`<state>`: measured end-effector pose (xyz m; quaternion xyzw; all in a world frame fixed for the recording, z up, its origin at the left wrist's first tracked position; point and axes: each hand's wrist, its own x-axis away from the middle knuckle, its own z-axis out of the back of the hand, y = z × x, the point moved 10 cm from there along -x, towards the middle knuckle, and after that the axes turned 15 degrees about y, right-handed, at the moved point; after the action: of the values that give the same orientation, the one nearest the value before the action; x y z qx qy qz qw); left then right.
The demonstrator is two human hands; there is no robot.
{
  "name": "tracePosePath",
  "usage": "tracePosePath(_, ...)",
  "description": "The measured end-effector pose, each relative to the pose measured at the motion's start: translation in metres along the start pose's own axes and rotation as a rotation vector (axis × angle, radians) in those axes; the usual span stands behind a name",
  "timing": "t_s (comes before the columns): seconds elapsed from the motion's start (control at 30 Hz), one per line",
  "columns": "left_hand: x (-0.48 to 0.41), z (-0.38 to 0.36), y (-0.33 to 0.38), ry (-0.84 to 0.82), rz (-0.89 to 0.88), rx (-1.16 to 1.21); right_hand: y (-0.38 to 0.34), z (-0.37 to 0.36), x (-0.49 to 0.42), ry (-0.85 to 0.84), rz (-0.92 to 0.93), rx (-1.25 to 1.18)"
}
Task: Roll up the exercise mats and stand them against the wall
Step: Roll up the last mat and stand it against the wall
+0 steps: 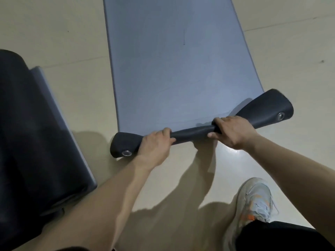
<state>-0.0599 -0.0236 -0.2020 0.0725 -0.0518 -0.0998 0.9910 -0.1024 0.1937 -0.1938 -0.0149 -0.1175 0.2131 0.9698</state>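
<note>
A grey-blue exercise mat lies flat on the floor, stretching away from me. Its near end is curled over into a thin dark roll, showing the black underside and a metal eyelet at each corner. My left hand grips the roll left of its middle. My right hand grips it right of the middle. Both ends of the roll flare out loosely beyond my hands. A second mat, dark and partly rolled, lies at the left.
The floor is pale beige tile. My right foot in a white and orange sneaker stands at the lower right, close behind the rolled end. The dark mat at the left fills the lower-left corner.
</note>
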Motion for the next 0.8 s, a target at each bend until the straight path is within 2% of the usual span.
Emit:
tracePosePath(0.17, -0.035, 0.002, -0.054, -0.253, 0.107, 0.059, -0.024, -0.003, -0.049, -0.190, -0.068, -0.027)
tracePosePath(0.3, -0.059, -0.019, -0.072, -0.240, 0.176, 0.030, -0.006, -0.030, -0.071, -0.279, -0.174, -0.091)
tracePosePath(0.37, -0.077, -0.022, -0.074, -0.148, 0.159, -0.017, 0.001, -0.027, -0.080, -0.138, -0.202, -0.101)
tracePosePath(0.47, -0.095, -0.025, -0.079, -0.060, 0.150, -0.012, -0.017, 0.005, -0.069, 0.331, -0.104, -0.022)
tracePosePath(0.5, -0.099, -0.027, -0.081, -0.052, 0.150, -0.013, -0.028, 0.006, -0.054, 0.402, -0.055, -0.002)
tracePosePath(0.57, -0.101, -0.021, -0.081, 0.051, 0.140, -0.068, -0.041, -0.019, -0.032, 0.307, 0.041, 0.101)
tracePosePath(0.67, -0.079, 0.009, -0.063, 0.426, 0.116, -0.034, -0.030, -0.040, -0.044, 0.175, 0.093, 0.192)
tracePosePath(0.7, -0.067, 0.008, -0.054, 0.442, 0.087, 0.006, -0.026, -0.041, -0.058, 0.144, 0.091, 0.191)
tracePosePath(0.8, -0.044, -0.030, -0.042, 0.163, -0.017, -0.126, -0.024, -0.037, -0.087, 0.092, 0.145, 0.149)
